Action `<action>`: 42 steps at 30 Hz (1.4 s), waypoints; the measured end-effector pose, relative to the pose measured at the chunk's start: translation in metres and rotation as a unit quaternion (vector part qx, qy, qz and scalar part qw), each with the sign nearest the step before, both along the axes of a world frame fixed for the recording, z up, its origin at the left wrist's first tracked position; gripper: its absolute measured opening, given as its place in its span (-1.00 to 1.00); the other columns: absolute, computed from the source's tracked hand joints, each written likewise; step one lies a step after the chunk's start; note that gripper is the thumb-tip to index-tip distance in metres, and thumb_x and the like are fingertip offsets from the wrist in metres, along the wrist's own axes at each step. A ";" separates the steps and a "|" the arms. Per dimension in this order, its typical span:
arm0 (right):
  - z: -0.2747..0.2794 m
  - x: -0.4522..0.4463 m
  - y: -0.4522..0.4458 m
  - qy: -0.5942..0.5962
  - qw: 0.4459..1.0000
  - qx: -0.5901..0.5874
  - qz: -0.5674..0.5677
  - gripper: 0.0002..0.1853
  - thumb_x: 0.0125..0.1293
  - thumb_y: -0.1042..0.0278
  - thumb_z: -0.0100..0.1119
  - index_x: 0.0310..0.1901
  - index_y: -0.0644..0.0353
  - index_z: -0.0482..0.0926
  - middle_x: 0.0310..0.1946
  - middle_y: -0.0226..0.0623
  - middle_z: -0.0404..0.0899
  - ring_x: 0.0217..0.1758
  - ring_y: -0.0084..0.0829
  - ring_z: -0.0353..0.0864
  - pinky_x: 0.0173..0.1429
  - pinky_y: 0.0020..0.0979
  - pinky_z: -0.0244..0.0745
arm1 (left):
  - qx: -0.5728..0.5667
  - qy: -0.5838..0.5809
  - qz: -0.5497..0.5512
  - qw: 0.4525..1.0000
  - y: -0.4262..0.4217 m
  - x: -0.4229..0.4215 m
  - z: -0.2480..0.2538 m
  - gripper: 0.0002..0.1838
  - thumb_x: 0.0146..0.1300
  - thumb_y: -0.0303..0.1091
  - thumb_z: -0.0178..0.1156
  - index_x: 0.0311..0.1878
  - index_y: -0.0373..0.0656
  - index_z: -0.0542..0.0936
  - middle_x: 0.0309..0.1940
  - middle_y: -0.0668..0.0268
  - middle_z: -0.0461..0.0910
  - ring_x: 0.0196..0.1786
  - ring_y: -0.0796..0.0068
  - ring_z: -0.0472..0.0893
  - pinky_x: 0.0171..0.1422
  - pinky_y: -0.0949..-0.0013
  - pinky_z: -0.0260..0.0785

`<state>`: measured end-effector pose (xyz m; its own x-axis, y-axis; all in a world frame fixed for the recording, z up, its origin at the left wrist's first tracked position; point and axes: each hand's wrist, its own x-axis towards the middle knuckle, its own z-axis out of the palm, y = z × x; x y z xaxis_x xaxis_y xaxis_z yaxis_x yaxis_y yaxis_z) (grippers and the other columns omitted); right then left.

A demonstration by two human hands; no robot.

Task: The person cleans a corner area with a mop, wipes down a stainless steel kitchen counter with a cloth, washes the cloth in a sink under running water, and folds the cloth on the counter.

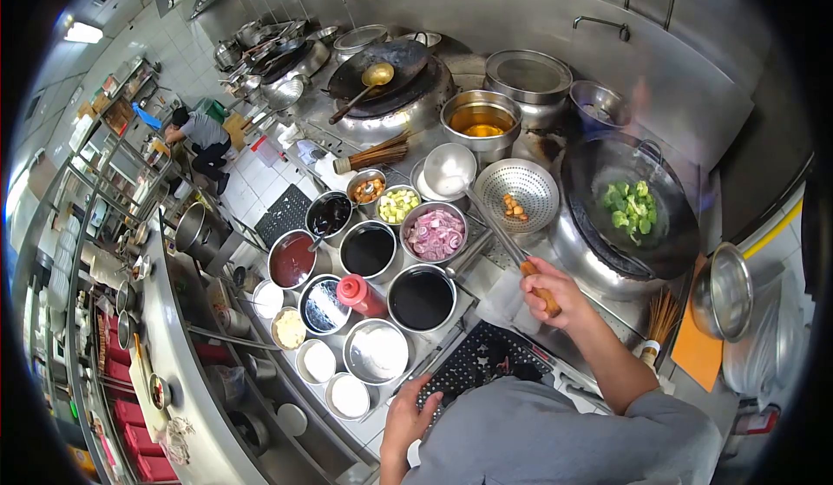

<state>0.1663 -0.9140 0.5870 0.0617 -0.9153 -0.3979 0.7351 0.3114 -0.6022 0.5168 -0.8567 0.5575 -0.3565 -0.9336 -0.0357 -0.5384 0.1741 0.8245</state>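
Note:
My right hand (554,292) is closed round the wooden handle of a ladle (450,169). The ladle's metal bowl hangs over a small pale bowl (423,186), just left of a perforated strainer (545,183) holding some brown pieces (514,208). Right of my hand sits a dark wok (583,192) with green broccoli (631,210) and steam-like haze in it. Low in the view, my left hand (409,416) has its thumb apart from its fingers and holds nothing visible. It is near a bowl of white powder (350,396) and an empty-looking steel bowl (377,351).
Sliced onions (436,232), diced green vegetable (398,205), dark sauces (422,298) and a red squeeze bottle (360,295) crowd the left. Behind stand an oil pot (482,127) and a second wok (347,77) with its own ladle. A person (204,138) bends at far left.

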 end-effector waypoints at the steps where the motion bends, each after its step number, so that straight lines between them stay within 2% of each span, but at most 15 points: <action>1: 0.004 0.000 -0.007 -0.046 0.999 -0.014 -0.002 -0.43 0.34 0.48 0.06 0.36 0.12 0.15 -0.34 -0.32 0.44 -0.61 -0.55 0.34 -0.64 -0.48 0.28 | 0.010 -0.004 0.007 1.000 -0.002 0.001 0.001 -0.54 0.22 -0.22 0.33 0.13 -0.26 0.56 -0.03 -0.02 0.62 0.02 -0.02 0.62 0.11 0.17 0.45; 5: 0.003 0.004 -0.043 -0.173 0.981 -0.079 0.024 -0.77 0.35 0.49 0.05 0.01 0.07 0.35 -0.34 -0.34 0.45 -0.59 -0.57 0.34 -0.64 -0.49 0.27 | 0.018 -0.007 0.032 0.999 0.002 0.004 -0.001 -0.52 0.22 -0.21 0.34 0.12 -0.28 0.56 -0.03 -0.02 0.63 0.03 -0.01 0.62 0.12 0.18 0.45; 8: 0.005 0.013 -0.077 -0.105 0.989 -0.099 0.027 -0.70 0.34 0.50 0.06 0.08 0.06 0.33 -0.37 -0.35 0.44 -0.59 -0.56 0.36 -0.64 -0.48 0.27 | 0.009 -0.022 0.045 0.999 0.004 0.006 0.003 -0.51 0.23 -0.21 0.34 0.15 -0.30 0.55 -0.03 -0.03 0.63 0.02 0.04 0.64 0.09 0.20 0.47; 12: 0.001 0.026 -0.120 0.217 0.971 -0.092 0.050 -0.36 0.27 0.51 0.09 0.37 0.09 0.13 -0.38 -0.33 0.44 -0.62 -0.53 0.41 -0.64 -0.46 0.31 | 0.010 -0.012 0.067 0.998 0.009 0.010 0.001 -0.50 0.23 -0.21 0.34 0.16 -0.30 0.55 -0.01 -0.03 0.63 0.01 0.06 0.66 0.09 0.21 0.49; 16: -0.004 0.026 -0.138 0.547 0.828 -0.078 0.090 -0.24 0.22 0.44 0.13 0.45 0.20 0.06 -0.18 -0.07 0.58 -0.46 -0.29 0.62 -0.40 -0.26 0.53 | -0.001 -0.009 0.077 0.997 0.013 0.015 -0.009 -0.50 0.23 -0.20 0.34 0.16 -0.30 0.55 -0.02 -0.03 0.64 -0.01 0.08 0.67 0.03 0.22 0.51; 20: -0.011 0.016 -0.132 0.755 0.636 -0.160 0.021 -0.28 0.21 0.44 0.05 0.43 0.20 0.10 -0.01 0.29 0.55 0.05 0.22 0.56 0.19 0.05 0.41 | 0.048 -0.033 0.097 0.994 0.013 0.013 0.002 -0.51 0.23 -0.27 0.34 0.19 -0.29 0.54 0.04 0.05 0.64 0.08 0.23 0.66 0.07 0.28 0.50; 26: 0.030 -0.074 -0.186 0.713 0.662 -0.189 -0.136 -0.34 0.19 0.38 0.06 0.38 0.17 0.21 -0.04 0.31 0.56 0.04 0.22 0.57 0.13 0.04 0.46 | 0.048 -0.016 0.142 0.989 0.016 0.007 0.011 -0.52 0.21 -0.27 0.35 0.16 -0.27 0.57 -0.01 0.05 0.67 0.05 0.22 0.67 0.01 0.29 0.49; 29: 0.061 -0.143 -0.235 0.719 0.685 -0.034 -0.113 -0.39 0.16 0.35 0.10 0.29 0.24 0.28 -0.01 0.30 0.56 0.10 0.19 0.56 0.15 -0.01 0.47 | 0.016 -0.019 0.154 0.988 0.019 0.006 0.001 -0.53 0.19 -0.28 0.37 0.14 -0.28 0.58 -0.05 0.04 0.68 0.02 0.23 0.68 0.01 0.29 0.49; 32: 0.079 -0.186 -0.259 0.771 0.628 0.058 -0.089 -0.44 0.16 0.36 0.10 0.19 0.40 0.28 0.03 0.34 0.53 0.17 0.19 0.52 0.23 -0.05 0.43 | 0.019 -0.005 0.165 0.986 0.020 0.001 -0.002 -0.53 0.19 -0.29 0.38 0.13 -0.30 0.58 -0.05 0.04 0.68 0.02 0.23 0.68 0.04 0.28 0.49; 33: 0.060 -0.206 -0.276 0.796 0.585 0.058 -0.143 -0.61 0.16 0.41 0.05 0.00 0.47 0.41 -0.21 0.24 0.64 -0.15 0.10 0.69 -0.09 0.00 0.57 | 0.020 0.002 0.163 0.986 0.021 0.002 -0.006 -0.53 0.19 -0.29 0.38 0.13 -0.30 0.58 -0.05 0.04 0.68 0.02 0.24 0.68 0.05 0.28 0.50; 36: 0.054 -0.235 -0.294 0.653 0.746 0.092 -0.098 -0.81 0.15 0.46 0.02 -0.27 0.41 0.53 -0.54 0.00 0.62 -0.59 -0.17 0.61 -0.57 -0.14 0.45 | 0.030 -0.005 0.155 0.988 0.024 -0.001 -0.010 -0.51 0.19 -0.28 0.38 0.15 -0.30 0.56 -0.02 0.05 0.67 0.03 0.24 0.67 0.08 0.26 0.50; 37: 0.055 -0.247 -0.299 0.530 0.839 0.062 -0.106 -0.88 0.14 0.48 0.02 -0.49 0.29 0.52 -0.76 -0.26 0.44 -0.79 -0.44 0.37 -0.76 -0.38 0.16 | 0.035 -0.019 0.146 0.988 0.024 -0.003 -0.008 -0.51 0.20 -0.28 0.38 0.15 -0.30 0.56 -0.02 0.05 0.67 0.03 0.24 0.67 0.08 0.26 0.50; 38: 0.059 -0.259 -0.299 0.373 0.920 0.022 -0.119 -0.88 0.14 0.46 0.06 -0.52 0.22 0.48 -0.75 -0.31 0.41 -0.78 -0.46 0.38 -0.71 -0.43 0.22 | 0.040 -0.033 0.138 0.989 0.022 -0.005 -0.005 -0.51 0.20 -0.28 0.37 0.16 -0.31 0.56 -0.02 0.06 0.66 0.03 0.24 0.67 0.09 0.26 0.50; 40: 0.076 -0.273 -0.297 0.141 0.971 0.059 -0.181 -0.87 0.14 0.47 0.09 -0.54 0.17 0.42 -0.69 -0.36 0.44 -0.74 -0.52 0.36 -0.69 -0.48 0.21 | 0.051 -0.030 0.140 0.988 0.018 -0.010 -0.002 -0.51 0.21 -0.28 0.37 0.15 -0.32 0.55 -0.01 0.05 0.66 0.04 0.24 0.67 0.10 0.25 0.50; 42: 0.081 -0.276 -0.287 0.245 0.956 0.047 -0.153 -0.89 0.16 0.46 0.09 -0.50 0.15 0.42 -0.66 -0.37 0.45 -0.71 -0.52 0.38 -0.67 -0.47 0.23 | 0.054 -0.024 0.147 0.987 0.015 -0.012 -0.003 -0.51 0.21 -0.28 0.37 0.15 -0.33 0.55 -0.01 0.04 0.66 0.05 0.23 0.66 0.12 0.25 0.49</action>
<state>-0.1097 -1.2012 0.6684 -0.4183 -0.8193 -0.3921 0.4372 0.1967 -0.8776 0.5053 -0.8421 0.5542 -0.0663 -0.9864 -0.1503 -0.5911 -0.0825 0.8023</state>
